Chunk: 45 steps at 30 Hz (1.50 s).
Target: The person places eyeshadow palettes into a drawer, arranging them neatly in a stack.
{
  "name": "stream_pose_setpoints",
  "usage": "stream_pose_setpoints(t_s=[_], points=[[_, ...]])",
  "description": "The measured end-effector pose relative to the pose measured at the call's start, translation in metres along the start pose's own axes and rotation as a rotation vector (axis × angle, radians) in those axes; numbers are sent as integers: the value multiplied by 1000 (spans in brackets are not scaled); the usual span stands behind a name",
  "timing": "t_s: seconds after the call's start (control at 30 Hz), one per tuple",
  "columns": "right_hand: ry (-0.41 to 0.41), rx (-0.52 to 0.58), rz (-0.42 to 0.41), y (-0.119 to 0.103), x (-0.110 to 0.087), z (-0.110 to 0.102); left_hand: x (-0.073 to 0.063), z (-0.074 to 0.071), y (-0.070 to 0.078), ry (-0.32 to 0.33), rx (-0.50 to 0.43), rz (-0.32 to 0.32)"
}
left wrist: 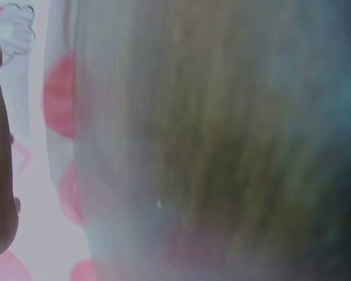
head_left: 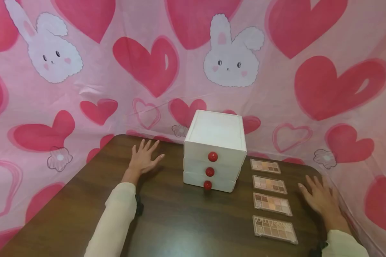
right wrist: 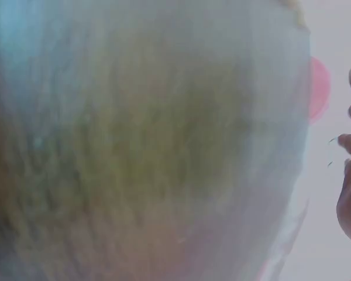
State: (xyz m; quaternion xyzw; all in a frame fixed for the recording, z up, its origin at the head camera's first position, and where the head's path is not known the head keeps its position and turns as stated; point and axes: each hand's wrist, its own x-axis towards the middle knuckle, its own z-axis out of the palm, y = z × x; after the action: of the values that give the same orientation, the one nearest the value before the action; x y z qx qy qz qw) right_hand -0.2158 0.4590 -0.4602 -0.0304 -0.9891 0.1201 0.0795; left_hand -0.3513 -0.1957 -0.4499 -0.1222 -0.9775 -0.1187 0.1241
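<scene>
My left hand (head_left: 143, 157) lies palm down with its fingers spread, to the left of a small white drawer unit (head_left: 217, 132). That unit has three stacked drawers, each with a red round knob (head_left: 213, 156) on its front. On the right, my right hand (head_left: 321, 196) is also spread out, beside a column of makeup palettes. From back to front these are a palette (head_left: 265, 166), another palette (head_left: 269, 184), a third (head_left: 272, 204) and a nearest one (head_left: 274, 229) with lettering on its lid. Neither hand holds anything. Both wrist views show mostly blurred tabletop, with a hand at the edge.
A dark wooden table (head_left: 167, 214) carries everything, its rounded back corners close to the backdrop. Pink cloth (head_left: 186, 71) printed with hearts and white rabbits hangs behind and at both sides. Black bands (head_left: 139, 205) circle the wrists over pale sleeves.
</scene>
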Motion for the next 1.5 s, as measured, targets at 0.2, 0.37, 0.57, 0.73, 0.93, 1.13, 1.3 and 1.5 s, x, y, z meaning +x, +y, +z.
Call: stream_pose_setpoints(t_s=[0.2,0.37,0.57,0.73,0.93,1.13,1.3,1.5], points=[[54,-9,-51,-22,-1,-14,-1,-17,20,49,-136,57],[40,76,-49,-63,-14,-37,-1,-38,41,95,-372,88],[41,346,-150,-136,-32,-56,12,-59,72,123,-806,198],[-57,644,-322,-192,-45,-61,25,-71,101,33,-1082,273],[-244,940,-440,-249,-45,-49,44,-79,121,-129,-1225,319],[-351,1082,-367,-289,-24,-32,57,-78,123,-230,-1254,341],[-444,1216,-250,-304,-5,-27,60,-80,125,-245,-1232,332],[-572,1355,-120,-318,6,-26,59,-78,126,-227,-1239,303]])
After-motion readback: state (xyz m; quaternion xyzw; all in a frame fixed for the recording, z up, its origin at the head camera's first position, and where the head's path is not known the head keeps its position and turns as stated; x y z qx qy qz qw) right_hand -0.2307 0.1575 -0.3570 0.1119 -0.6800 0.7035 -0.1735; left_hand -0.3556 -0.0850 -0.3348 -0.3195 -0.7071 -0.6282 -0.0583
